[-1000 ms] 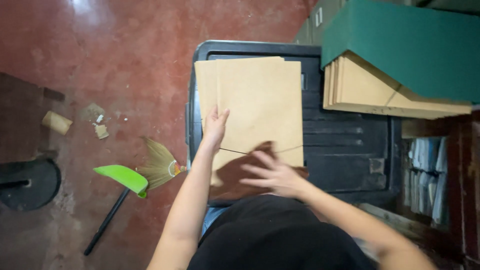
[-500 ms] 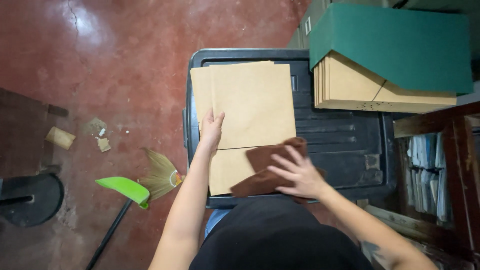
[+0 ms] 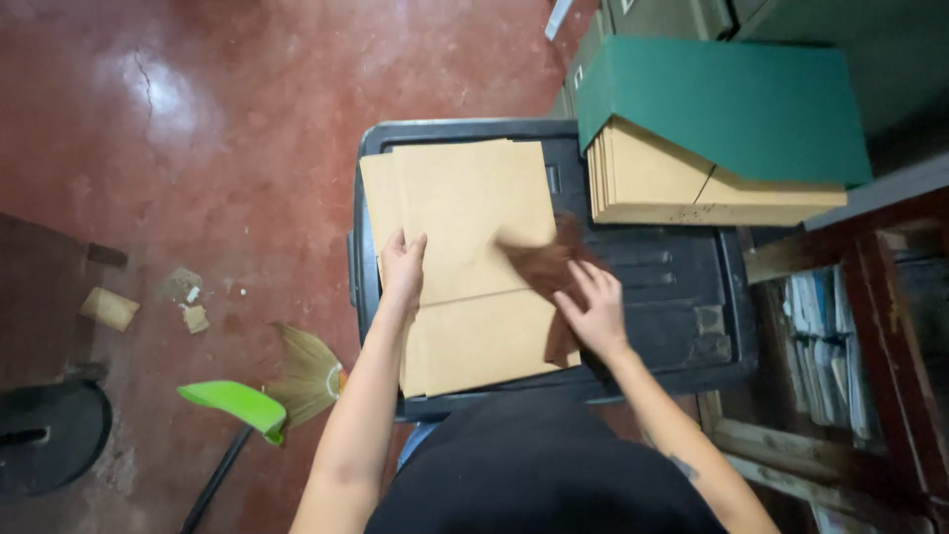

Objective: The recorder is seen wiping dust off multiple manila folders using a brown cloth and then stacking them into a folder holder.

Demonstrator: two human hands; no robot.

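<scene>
Now the left hand (image 3: pixel 401 269) lies flat, fingers open, on the left edge of a tan cardboard folder (image 3: pixel 465 259) that rests on a black plastic bin lid (image 3: pixel 682 297), covering the lid's left half. The right hand (image 3: pixel 591 309) presses a brown cloth (image 3: pixel 542 267) against the folder's right edge, fingers spread over the cloth rather than curled round it; the cloth looks blurred. At the lid's far right corner stands a stack of tan folders (image 3: pixel 682 183) under a green cover (image 3: pixel 727 104). On the red floor (image 3: pixel 198 148) to the left lies a green-headed broom (image 3: pixel 259 405).
</scene>
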